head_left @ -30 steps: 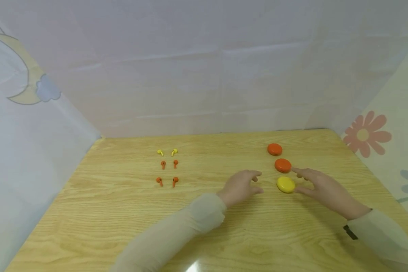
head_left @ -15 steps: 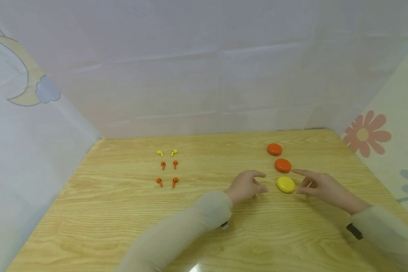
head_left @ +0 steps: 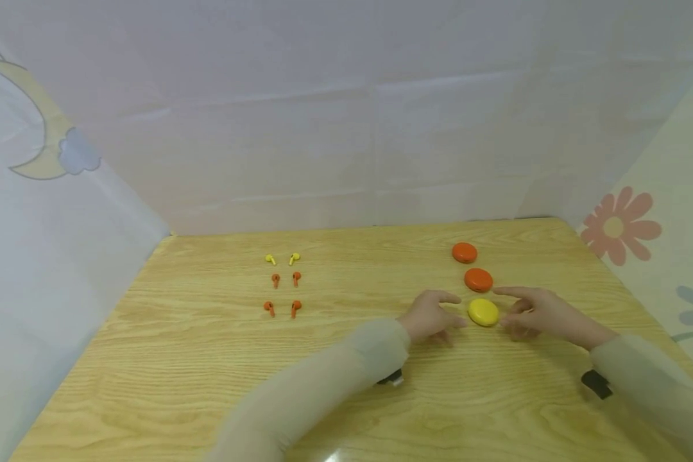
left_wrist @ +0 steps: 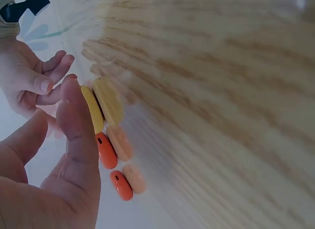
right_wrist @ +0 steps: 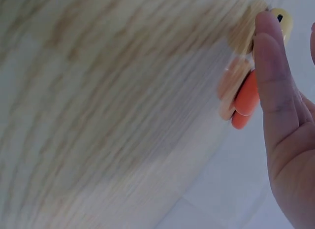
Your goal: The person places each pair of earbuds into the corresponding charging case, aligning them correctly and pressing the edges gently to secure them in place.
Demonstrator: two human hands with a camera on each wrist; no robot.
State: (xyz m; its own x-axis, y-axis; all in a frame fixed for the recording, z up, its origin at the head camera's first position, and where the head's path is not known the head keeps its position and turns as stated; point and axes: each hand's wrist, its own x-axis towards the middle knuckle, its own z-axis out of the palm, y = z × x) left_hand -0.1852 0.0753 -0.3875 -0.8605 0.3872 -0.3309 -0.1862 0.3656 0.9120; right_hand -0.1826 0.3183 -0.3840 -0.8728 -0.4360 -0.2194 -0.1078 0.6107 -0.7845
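Your left hand (head_left: 430,317) sits at 9 o'clock of the yellow case (head_left: 483,312), fingers loosely spread, forefinger tip just beside the case's edge; whether it touches, you cannot tell from the head view, and the left wrist view shows that fingertip (left_wrist: 74,98) right against the case (left_wrist: 93,108) with nothing gripped. Your right hand (head_left: 534,313) lies at 3 o'clock of the same case, forefinger stretched out past its far side, the other fingers half bent, thumb near the rim, holding nothing. The case lies flat on the table (head_left: 208,359), toward the right, nearest of a row of three: an orange case (head_left: 478,280) at its 12 o'clock, just apart, and a second orange case (head_left: 464,252) beyond that. Well off at 9 o'clock lie earbuds in pairs: a yellow pair (head_left: 282,258) farthest, then two orange pairs (head_left: 285,279) (head_left: 282,308)
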